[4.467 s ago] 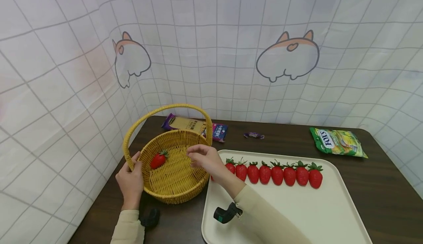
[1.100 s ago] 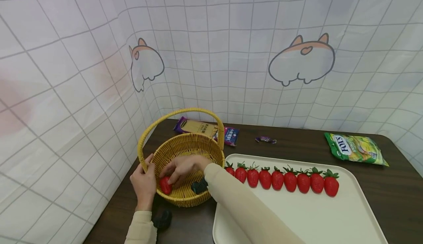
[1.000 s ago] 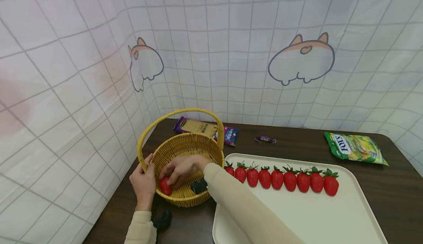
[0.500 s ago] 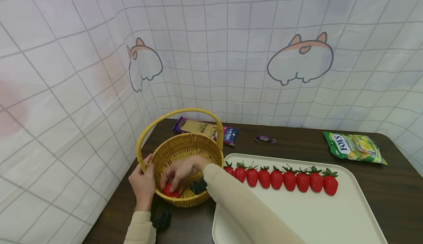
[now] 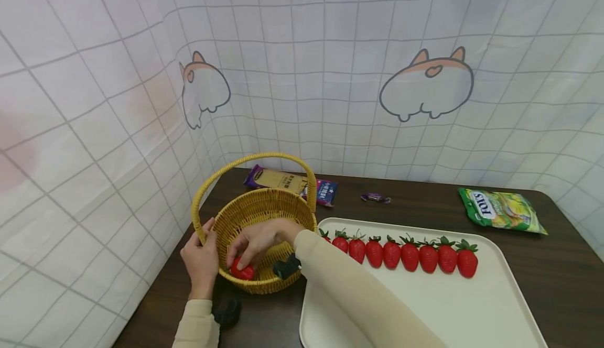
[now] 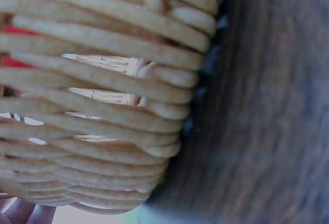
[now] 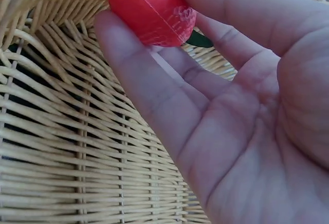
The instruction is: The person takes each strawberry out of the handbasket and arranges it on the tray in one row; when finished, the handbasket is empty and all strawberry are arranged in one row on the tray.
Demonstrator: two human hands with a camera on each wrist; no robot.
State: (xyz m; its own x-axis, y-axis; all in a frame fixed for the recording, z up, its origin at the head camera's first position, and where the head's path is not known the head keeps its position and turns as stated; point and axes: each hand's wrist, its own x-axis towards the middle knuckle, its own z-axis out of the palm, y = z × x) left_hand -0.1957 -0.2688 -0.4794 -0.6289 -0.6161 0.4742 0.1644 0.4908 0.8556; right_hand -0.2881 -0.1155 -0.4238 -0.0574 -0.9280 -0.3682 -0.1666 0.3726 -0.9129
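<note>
My left hand (image 5: 201, 260) grips the yellow wicker basket (image 5: 257, 201) at its left side, where the tall handle meets the rim. Inside the basket, low by the near left wall, my right hand (image 5: 257, 239) pinches a red strawberry (image 5: 243, 271) between thumb and fingers. The right wrist view shows this strawberry (image 7: 151, 11) between the thumb and fingertips, a bit of green leaf behind it. Basket weave (image 6: 103, 152) fills much of the left wrist view, with red showing through the gaps and a few fingertips (image 6: 38, 215) at the lower left.
A cream tray (image 5: 424, 306) right of the basket bears a row of several strawberries (image 5: 409, 257). Behind lie a purple-ended packet (image 5: 278, 179), a small purple wrapped candy (image 5: 375, 197) and a green FOX'S bag (image 5: 502, 211). A gridded curtain (image 5: 306, 75) stands behind the dark table.
The right hand, earlier raised with nothing in it over the basket's right side, has reached down left and taken hold of the strawberry. The strawberry has been turned. The left hand keeps its grip.
</note>
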